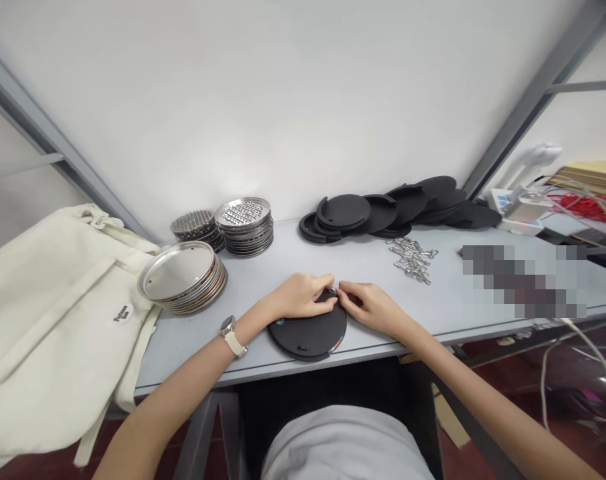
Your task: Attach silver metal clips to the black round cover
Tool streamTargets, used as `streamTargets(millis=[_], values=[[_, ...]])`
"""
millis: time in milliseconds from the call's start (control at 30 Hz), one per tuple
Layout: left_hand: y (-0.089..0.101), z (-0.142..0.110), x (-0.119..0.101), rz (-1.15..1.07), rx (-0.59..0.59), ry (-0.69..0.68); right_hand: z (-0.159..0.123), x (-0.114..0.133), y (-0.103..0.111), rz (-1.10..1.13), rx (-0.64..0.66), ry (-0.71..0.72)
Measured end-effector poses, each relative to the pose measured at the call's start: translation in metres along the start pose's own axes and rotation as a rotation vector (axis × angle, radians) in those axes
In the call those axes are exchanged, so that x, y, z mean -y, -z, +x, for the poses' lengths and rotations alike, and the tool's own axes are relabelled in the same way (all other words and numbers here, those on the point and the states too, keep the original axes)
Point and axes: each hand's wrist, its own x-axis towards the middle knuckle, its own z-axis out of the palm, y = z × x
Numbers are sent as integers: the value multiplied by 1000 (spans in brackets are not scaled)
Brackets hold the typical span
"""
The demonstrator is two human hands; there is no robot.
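A round black disc (310, 337) lies at the table's front edge, a thin coloured rim showing at its lower right. My left hand (305, 297) rests over its top edge, thumb and fingers closed on the disc there. At the same edge my right hand (367, 305) pinches a small silver metal clip (332, 291), mostly hidden between the fingertips. Whether the clip passes through the disc I cannot tell. Behind the right hand lies a loose pile of similar metal clips (413, 259).
Black discs (343, 213) lie heaped along the wall. On the left stand stacked round metal graters (243, 217) and smooth metal discs (175, 273), beside a cream bag (57, 320). A blurred-out object (520, 283) lies at right, near white devices (520, 207) and red cords (590, 205).
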Motion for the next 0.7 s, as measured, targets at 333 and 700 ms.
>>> streamTargets(millis=[333, 700], values=[[3, -4, -10, 131, 46, 59, 0, 0, -1, -16, -13, -25], [69, -218, -40, 828, -41, 630, 1, 0, -1, -28, -3, -10]])
